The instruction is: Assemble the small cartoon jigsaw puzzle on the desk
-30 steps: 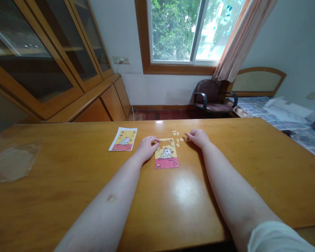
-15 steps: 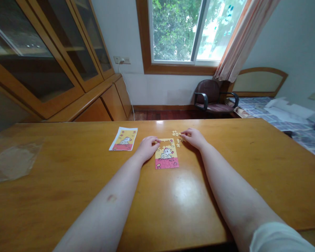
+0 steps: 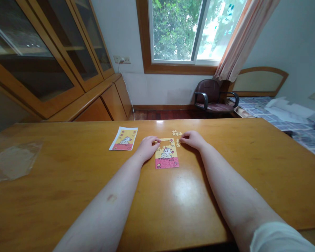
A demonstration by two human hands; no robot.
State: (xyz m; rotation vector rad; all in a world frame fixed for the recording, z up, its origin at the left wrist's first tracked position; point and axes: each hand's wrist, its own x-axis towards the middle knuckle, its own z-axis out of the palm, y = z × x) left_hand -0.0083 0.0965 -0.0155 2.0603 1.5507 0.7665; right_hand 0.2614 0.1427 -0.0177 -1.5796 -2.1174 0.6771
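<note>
- Clock positions are taken from the centre of the jigsaw puzzle (image 3: pixel 167 154), with 12 o'clock at the far side of the bench (image 3: pixel 68 175).
- The puzzle is laid flat on the bench; a gap is left unfilled in its upper part.
- The left hand (image 3: pixel 147 147) is placed at 10 o'clock, against the puzzle's upper left edge; its fingers are curled, and whether anything is gripped cannot be told.
- The right hand (image 3: pixel 193 139) is placed at 2 o'clock; its fingertips are brought close together beside the lower loose pieces (image 3: pixel 178 144), and whether a piece is held cannot be told.
- The upper loose pieces (image 3: pixel 174 132) are grouped at 1 o'clock.
- The printed picture (image 3: pixel 124 140) is set between 9 and 10 o'clock.
</note>
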